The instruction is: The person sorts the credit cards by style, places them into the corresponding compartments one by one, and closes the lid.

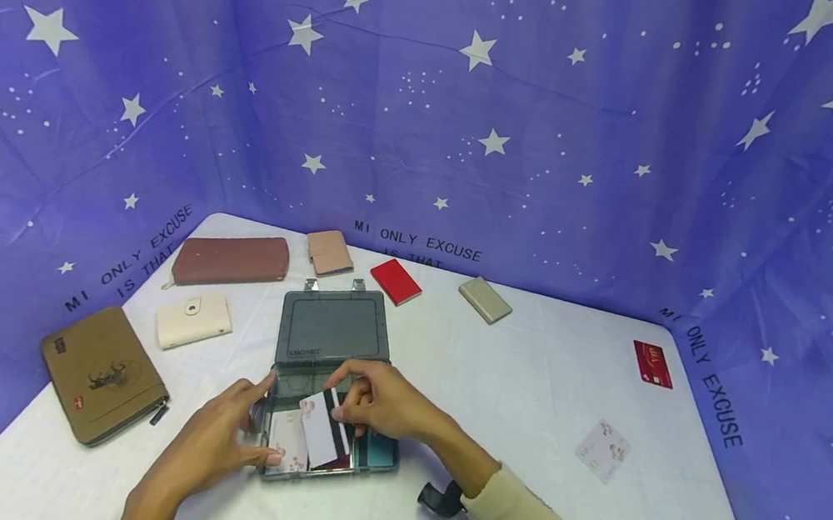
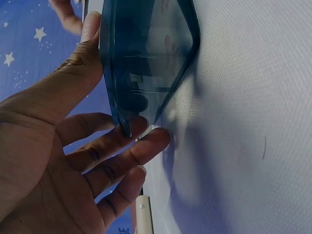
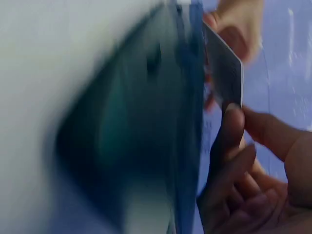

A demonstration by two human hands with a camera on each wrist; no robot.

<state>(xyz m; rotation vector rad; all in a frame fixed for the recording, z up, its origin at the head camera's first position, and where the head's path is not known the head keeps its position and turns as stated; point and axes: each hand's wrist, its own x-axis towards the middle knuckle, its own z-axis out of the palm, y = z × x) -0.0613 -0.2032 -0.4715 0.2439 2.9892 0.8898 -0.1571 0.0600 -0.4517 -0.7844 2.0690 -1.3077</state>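
Nearby, brown wallet (image 1: 103, 372), red case (image 1: 395, 281); right hand (image 1: 383, 402) pinching white card (image 1: 317, 431), left hand (image 1: 221, 432) apparently gripping box (image 1: 337, 325).

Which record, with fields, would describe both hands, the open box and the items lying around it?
Left hand: grips the left side of the box
Right hand: pinches a striped white card over the box
Box: grey, see-through, lid laid back, other cards inside
Left of box: brown zip pouch, cream snap wallet, maroon wallet
Behind box: pink wallet, flat red item
Right of box: beige case, red card, floral card
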